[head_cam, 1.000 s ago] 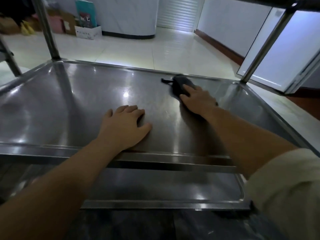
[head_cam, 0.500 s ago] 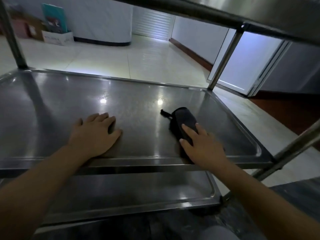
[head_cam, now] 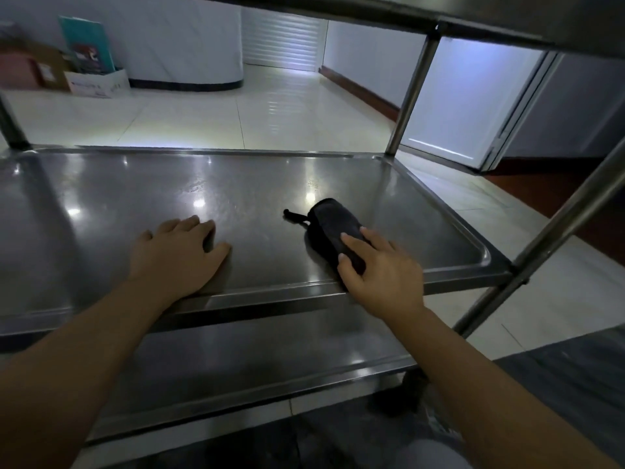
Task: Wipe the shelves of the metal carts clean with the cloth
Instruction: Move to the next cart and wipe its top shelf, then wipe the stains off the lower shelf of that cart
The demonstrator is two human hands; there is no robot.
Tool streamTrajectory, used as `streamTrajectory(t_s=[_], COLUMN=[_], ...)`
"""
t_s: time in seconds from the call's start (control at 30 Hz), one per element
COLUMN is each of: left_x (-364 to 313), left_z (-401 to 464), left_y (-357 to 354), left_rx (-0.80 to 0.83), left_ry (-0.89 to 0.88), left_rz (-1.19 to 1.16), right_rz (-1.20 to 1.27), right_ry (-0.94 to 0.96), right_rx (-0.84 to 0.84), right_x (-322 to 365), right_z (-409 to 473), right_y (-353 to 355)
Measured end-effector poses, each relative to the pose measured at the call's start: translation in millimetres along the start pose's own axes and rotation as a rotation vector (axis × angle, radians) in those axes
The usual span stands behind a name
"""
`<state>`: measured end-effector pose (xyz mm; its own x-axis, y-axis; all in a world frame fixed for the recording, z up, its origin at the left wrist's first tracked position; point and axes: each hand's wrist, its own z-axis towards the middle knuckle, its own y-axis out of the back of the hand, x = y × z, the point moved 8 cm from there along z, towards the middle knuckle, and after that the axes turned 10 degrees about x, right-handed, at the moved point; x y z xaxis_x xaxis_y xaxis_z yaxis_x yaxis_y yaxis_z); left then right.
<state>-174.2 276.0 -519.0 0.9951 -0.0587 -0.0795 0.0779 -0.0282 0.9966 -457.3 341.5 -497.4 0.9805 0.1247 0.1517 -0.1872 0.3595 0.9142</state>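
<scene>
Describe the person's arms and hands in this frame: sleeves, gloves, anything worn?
Both forearms are bare from the frame's lower edge to the wrist, with no sleeve in view now. The left hand and right hand wear no gloves. No watch, ring or band shows on either wrist or on the fingers. Nails look short and unpainted, though the light is dim.

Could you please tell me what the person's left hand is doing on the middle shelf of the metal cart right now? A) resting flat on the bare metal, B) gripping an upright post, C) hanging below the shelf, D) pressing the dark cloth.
A: the left hand lies flat, fingers straight, on the bare steel middle shelf, while the right hand presses the dark folded cloth.
</scene>
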Motion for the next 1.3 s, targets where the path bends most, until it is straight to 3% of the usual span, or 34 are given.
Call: streamTrajectory(t_s=[0.27, 0.37, 0.47, 0.53, 0.6, 0.7, 0.77, 0.87, 1.03, 1.3], left_x=[-29, -29, -28, -24, -12, 7, 11, 19, 56, 115], left_z=[11, -9, -45, -75, -103, -145, -165, -171, -146, -119], left_y=[16, 21, 20, 20, 20, 16, -3, -49, -134, -183], left_rx=[-0.098, -0.188, -0.104, -0.074, -0.135, -0.345, -0.371, -0.205, 0.251, 0.394], left_ry=[0.011, -0.096, -0.309, -0.425, -0.475, -0.534, -0.589, -0.540, -0.214, -0.076], left_rz=[-0.030, -0.219, -0.629, -0.757, -0.719, -0.462, -0.259, -0.121, -0.041, 0.041], right_rz=[0.057, 0.259, 0.384, 0.383, 0.365, 0.333, 0.305, 0.277, 0.173, 0.124], right_ry=[-0.079, 0.027, 0.227, 0.374, 0.508, 0.635, 0.668, 0.719, 0.765, 0.673], right_rx=[0.355, 0.245, 0.146, 0.130, 0.110, 0.079, 0.107, 0.199, 0.388, 0.552], right_x=[-30, -11, 12, 27, 40, 50, 51, 57, 82, 130], right_z=[36, 13, -27, -48, -64, -83, -93, -106, -124, -108], right_y=[-14, 4, 17, 22, 24, 19, 7, -21, -85, -140])
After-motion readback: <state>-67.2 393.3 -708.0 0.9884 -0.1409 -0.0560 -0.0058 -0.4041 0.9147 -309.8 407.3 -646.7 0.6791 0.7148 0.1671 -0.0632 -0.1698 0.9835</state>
